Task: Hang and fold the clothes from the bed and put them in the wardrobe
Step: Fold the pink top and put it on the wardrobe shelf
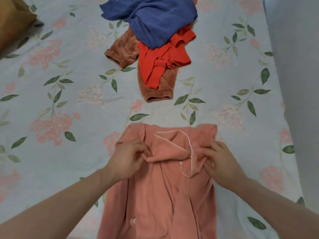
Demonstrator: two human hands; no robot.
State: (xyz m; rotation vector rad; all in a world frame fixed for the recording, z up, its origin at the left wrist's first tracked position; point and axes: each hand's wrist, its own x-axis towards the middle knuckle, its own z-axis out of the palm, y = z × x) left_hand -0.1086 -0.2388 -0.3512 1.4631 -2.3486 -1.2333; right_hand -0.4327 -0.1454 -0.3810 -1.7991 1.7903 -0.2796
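Both hands pinch the pink top near its collar: the left hand gathers fabric at the left shoulder, and the right hand grips a fold at the right shoulder, fingers curled into the cloth. White piping edges the collar, and a button sits between the hands. This garment lies flat on the floral bedsheet, nearest the person. Farther up the bed, well apart, a heap holds a blue garment over a red garment and a brown velvet garment.
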